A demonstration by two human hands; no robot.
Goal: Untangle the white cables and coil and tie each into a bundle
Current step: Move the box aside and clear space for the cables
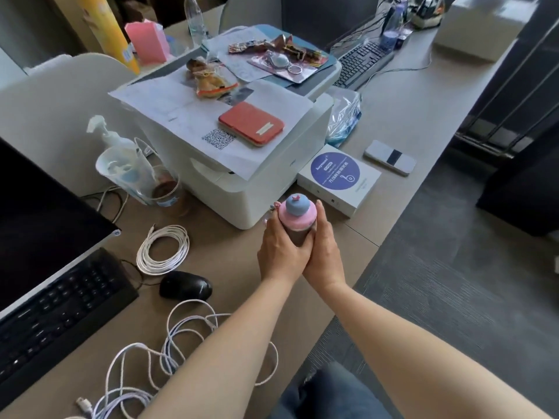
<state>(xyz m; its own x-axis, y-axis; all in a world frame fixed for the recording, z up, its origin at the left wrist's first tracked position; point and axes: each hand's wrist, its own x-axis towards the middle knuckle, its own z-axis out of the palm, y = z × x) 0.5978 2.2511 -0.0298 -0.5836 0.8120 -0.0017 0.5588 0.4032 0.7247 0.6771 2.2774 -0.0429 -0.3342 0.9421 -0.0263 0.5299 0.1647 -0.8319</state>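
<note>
The brown desk [393, 122] ends in a diagonal front edge running from near centre up to the far right, with grey carpet beyond it on the right. Just inside that edge, both hands wrap a small dark cup with a pink lid and a blue knob on top [298, 211]: the left hand [282, 251] curls round its left side, the right hand [323, 252] closes round its right side, and their fingers meet in front of the cup's body. The cup stands just near of a white printer [242, 192] covered in loose papers, and just left of a flat white box with a blue round label [337, 175]. On the near left, a loose tangle of white cables [169, 352] sprawls over the desk, partly under the left forearm, with a plug end at the near edge of the view. Farther left, a neatly coiled white cable [163, 251] lies flat, apart from the tangle, with a black computer mouse [186, 285] between them. A black keyboard [57, 313] and a dark monitor [39, 219] close off the far left side, leaving a bare strip of desk between the mouse and the hands.
</note>
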